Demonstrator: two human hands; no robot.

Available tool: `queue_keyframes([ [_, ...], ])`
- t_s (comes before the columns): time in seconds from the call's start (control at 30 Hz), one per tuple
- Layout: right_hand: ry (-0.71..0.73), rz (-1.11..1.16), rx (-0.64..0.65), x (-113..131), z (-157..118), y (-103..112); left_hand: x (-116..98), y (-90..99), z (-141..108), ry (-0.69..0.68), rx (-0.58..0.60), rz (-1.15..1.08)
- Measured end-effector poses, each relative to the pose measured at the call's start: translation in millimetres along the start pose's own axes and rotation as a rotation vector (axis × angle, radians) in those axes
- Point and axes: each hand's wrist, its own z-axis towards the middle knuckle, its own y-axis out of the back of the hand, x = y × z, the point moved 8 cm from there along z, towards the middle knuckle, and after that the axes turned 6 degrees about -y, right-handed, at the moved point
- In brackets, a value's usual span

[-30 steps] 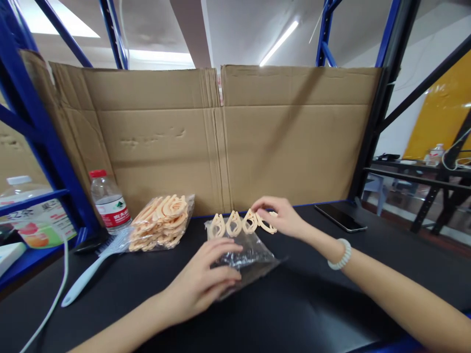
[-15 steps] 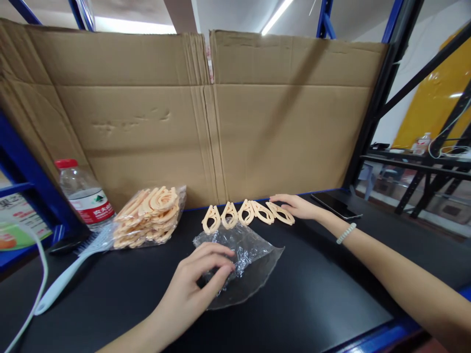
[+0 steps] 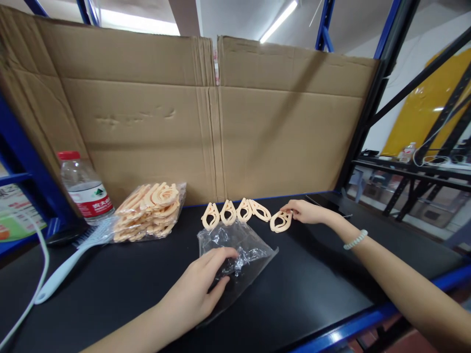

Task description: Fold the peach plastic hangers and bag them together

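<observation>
My right hand [image 3: 302,212] pinches the upper end of a peach-coloured folding hanger [image 3: 281,221], which is folded into a loop and lies on the black tabletop. To its left, several like hangers [image 3: 228,213] sit in a row. My left hand [image 3: 208,274] is over a clear plastic bag [image 3: 253,255], thumb and fingers apart in a loose curve. Its fingertips are at the bag's crumpled middle; whether they press on it I cannot tell. The bag lies flat, its far edge by the row of hangers.
At the left stand a packed bag of hangers [image 3: 150,211] and a water bottle [image 3: 88,191] with a red cap. A light-blue brush [image 3: 64,269] and white cable [image 3: 42,245] lie nearby. A dark phone [image 3: 324,203] is behind my right hand. Cardboard [image 3: 287,127] walls the back.
My right hand has taken hold of the rightmost hanger, turning it and separating it from the row. My left hand has shifted slightly down, and the plastic bag's near edge has changed shape.
</observation>
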Motion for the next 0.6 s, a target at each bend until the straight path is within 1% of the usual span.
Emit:
queue_keyframes([
  [0.1,-0.004,-0.021,-0.018,7.8,-21.5,3.6,-4.1,3.2,-0.1,-0.044,0.022,-0.009],
  [0.17,0.039,-0.001,-0.038,14.2,-33.5,5.1,-9.8,4.6,0.9,-0.096,0.040,-0.004],
  [0.27,0.102,0.048,-0.021,21.5,-46.3,0.8,-17.7,4.0,1.2,-0.169,0.053,0.033],
  [0.33,0.104,0.055,-0.022,24.3,-53.4,-3.0,-21.0,0.2,-0.6,-0.212,0.062,0.093],
  [0.4,0.090,0.057,-0.052,28.0,-62.5,-4.7,-23.2,-5.5,-3.8,-0.254,0.068,0.161],
  [0.5,0.056,0.057,-0.077,37.2,-82.4,-7.7,-26.1,-13.4,-8.2,-0.308,0.068,0.210],
  [0.6,0.057,0.019,-0.086,55.5,-108.2,-11.3,-26.2,-15.9,-8.5,-0.295,0.057,0.198],
])
